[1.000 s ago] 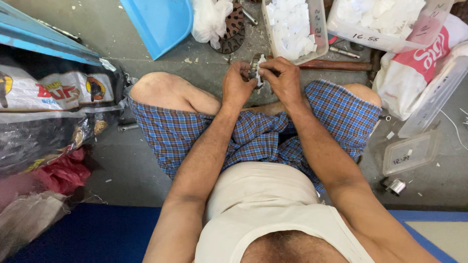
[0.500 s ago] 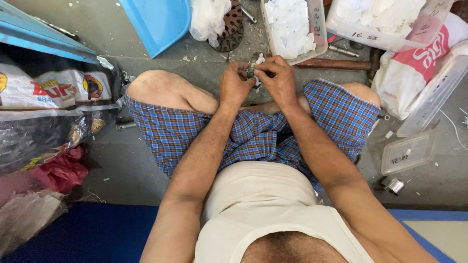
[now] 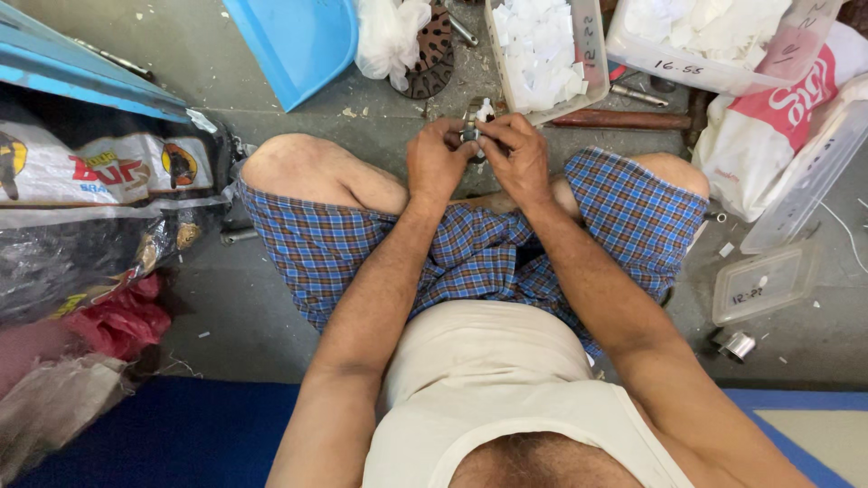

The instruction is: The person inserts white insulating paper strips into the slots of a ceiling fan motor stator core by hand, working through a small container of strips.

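The person sat cross-legged on the grey concrete floor (image 3: pixel 271 90), both hands raised together just beyond the knees. The left hand (image 3: pixel 438 163) and the right hand (image 3: pixel 515 158) met around a small metal part (image 3: pixel 471 134), which sat between the fingertips of the two hands, pinched from both sides; most of it was hidden by the fingers, so its exact shape could not be told. A bit of white material (image 3: pixel 485 110) showed just above the part, at the top of the grip. Both hands were closed on the part, thumbs and forefingers pressed inward.

Directly beyond the hands stood a clear plastic tub (image 3: pixel 589 54) filled with small white pieces (image 3: pixel 538 45). To its right lay a larger clear tub (image 3: pixel 633 50) that also held white scraps (image 3: pixel 705 23). A long rusty metal bar (image 3: pixel 624 118) lay on the floor between the tubs and the person's right knee. Farther right, near the knee, sat a shallow clear container (image 3: pixel 764 282), almost bare inside, with a small shiny metal cylinder (image 3: pixel 737 345) just beside it. A blue plastic dustpan (image 3: pixel 298 41) lay well to the left of the hands, next to a crumpled white plastic bag (image 3: pixel 389 36).
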